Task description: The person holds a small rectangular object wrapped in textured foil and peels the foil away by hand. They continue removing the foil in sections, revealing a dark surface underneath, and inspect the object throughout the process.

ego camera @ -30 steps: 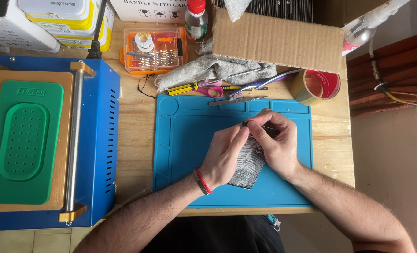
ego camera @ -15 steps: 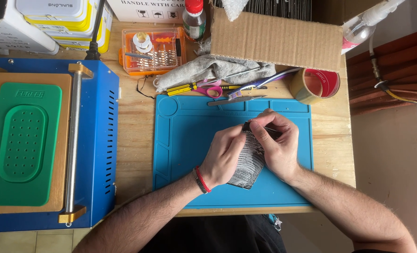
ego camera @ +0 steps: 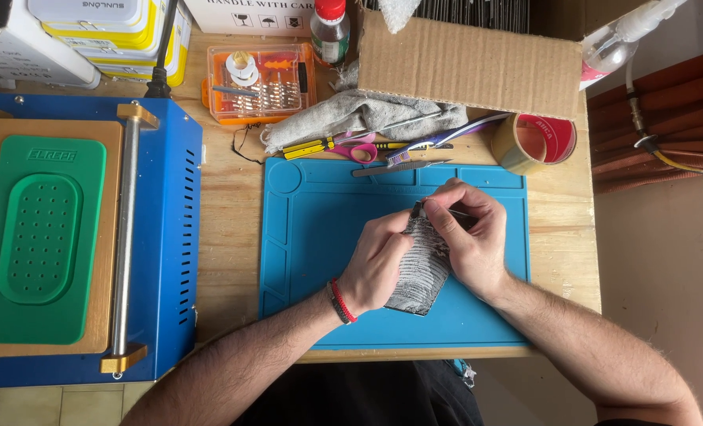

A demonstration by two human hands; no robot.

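A flat dark phone-sized panel (ego camera: 422, 264), its surface streaked silvery grey, lies tilted over the blue work mat (ego camera: 312, 237). My left hand (ego camera: 379, 264) grips its left edge and wears a red band at the wrist. My right hand (ego camera: 466, 237) holds the panel's upper right part; its fingers pinch a thin dark tool tip against the top corner. Much of the panel is hidden under both hands.
A blue machine with a green pad (ego camera: 39, 237) fills the left. Behind the mat lie a grey rag (ego camera: 351, 118), screwdrivers and tweezers (ego camera: 383, 150), a tape roll (ego camera: 537, 142), an orange bit case (ego camera: 260, 79), a bottle (ego camera: 329, 28) and a cardboard flap (ego camera: 470, 67).
Both hands stay on the panel with only small finger shifts at its top corner. Nothing else has moved.
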